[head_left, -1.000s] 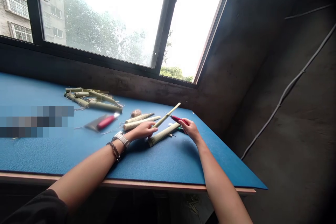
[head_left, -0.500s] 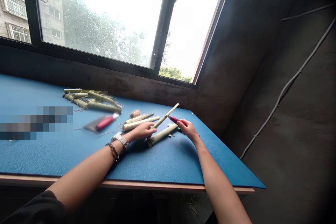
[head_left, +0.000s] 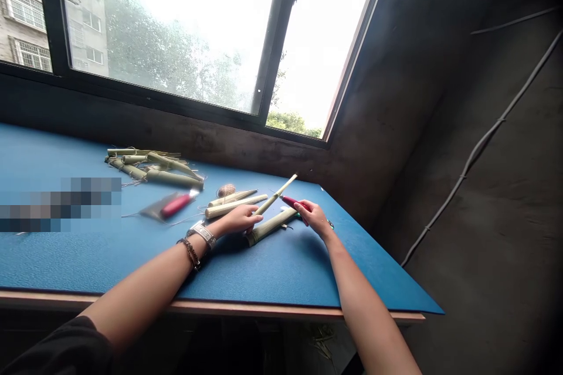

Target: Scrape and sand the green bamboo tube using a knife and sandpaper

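Rolled leaf stick [head_left: 276, 197] is grasped at its lower end by the left hand [head_left: 240, 220], fingers closed around it, and slants up and to the right above the blue work mat [head_left: 264, 272]. The right hand [head_left: 313, 217] clenches a red-handled knife [head_left: 288, 201], with the blade just beside the stick. A thicker leaf tube [head_left: 269, 227] lies on the mat beneath the hands. Beyond it are a ball of twine [head_left: 226, 190], a second red-handled tool [head_left: 177, 205] and a heap of leaf tubes [head_left: 153, 167]. A metal wristband [head_left: 202, 234] circles the left wrist (any marking on it is too small to read), and a pixelated patch [head_left: 57, 205] hides the mat's left part
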A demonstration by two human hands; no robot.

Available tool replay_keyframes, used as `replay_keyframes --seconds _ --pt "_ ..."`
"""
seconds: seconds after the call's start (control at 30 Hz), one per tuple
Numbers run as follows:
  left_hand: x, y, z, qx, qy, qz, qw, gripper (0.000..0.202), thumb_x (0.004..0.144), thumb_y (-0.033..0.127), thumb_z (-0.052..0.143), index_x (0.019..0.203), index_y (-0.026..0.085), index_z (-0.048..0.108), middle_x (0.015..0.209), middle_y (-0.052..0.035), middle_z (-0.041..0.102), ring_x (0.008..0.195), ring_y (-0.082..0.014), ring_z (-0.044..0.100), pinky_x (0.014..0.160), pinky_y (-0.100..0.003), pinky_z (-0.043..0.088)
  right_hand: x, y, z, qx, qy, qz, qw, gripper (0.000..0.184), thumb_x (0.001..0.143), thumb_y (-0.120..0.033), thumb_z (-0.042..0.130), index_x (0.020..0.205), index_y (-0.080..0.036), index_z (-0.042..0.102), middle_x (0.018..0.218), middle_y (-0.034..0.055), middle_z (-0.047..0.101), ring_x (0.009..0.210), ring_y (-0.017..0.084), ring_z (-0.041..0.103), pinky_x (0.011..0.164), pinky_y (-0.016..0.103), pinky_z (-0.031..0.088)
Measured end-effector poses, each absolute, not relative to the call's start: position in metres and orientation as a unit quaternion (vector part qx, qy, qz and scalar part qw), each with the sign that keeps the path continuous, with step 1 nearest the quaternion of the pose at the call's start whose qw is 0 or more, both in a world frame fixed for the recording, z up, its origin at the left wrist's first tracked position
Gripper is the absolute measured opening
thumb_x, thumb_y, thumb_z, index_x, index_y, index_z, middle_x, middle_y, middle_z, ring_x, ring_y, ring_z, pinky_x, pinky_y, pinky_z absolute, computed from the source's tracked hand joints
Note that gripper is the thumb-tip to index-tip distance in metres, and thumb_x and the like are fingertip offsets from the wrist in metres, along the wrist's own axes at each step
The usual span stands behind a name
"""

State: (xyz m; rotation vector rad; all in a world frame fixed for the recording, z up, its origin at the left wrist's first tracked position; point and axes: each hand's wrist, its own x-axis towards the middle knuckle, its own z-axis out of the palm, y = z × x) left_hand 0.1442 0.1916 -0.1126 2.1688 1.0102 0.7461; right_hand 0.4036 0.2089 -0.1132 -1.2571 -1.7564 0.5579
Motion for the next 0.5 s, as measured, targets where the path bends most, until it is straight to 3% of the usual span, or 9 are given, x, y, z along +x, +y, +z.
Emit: replay_keyframes --seconds 0.33,0.5 --pt "0.1457 0.1903 -0.1109 0.813 0.402 0.276 0.319 0.026 0.08 0.043 0.045 0.069 0.02 0.048 0.054 0.003 0.051 0.05 -0.0139 0.045 0.049 -0.026 0.032 0.4039 0.2137 -0.1195 -0.577 -0.656 0.151 0.462 0.06 0.065 -0.076 0.049 0.066 -0.017 0.057 0.055 -0.0011 0.048 0.055 0.012 0.041 0.052 0.024 0.028" --pt "0.1448 0.1918 -0.1122 0.82 0.395 0.281 0.304 0.027 0.081 0.043 0.045 0.069 0.019 0.049 0.055 0.0026 0.051 0.05 -0.0138 0.046 0.048 -0.026 0.032 0.4026 0.2155 -0.1197 -0.581 -0.639 0.134 0.487 0.061 0.066 -0.077 0.046 0.067 -0.017 0.055 0.058 -0.0001 0.05 0.057 0.013 0.042 0.052 0.023 0.028"
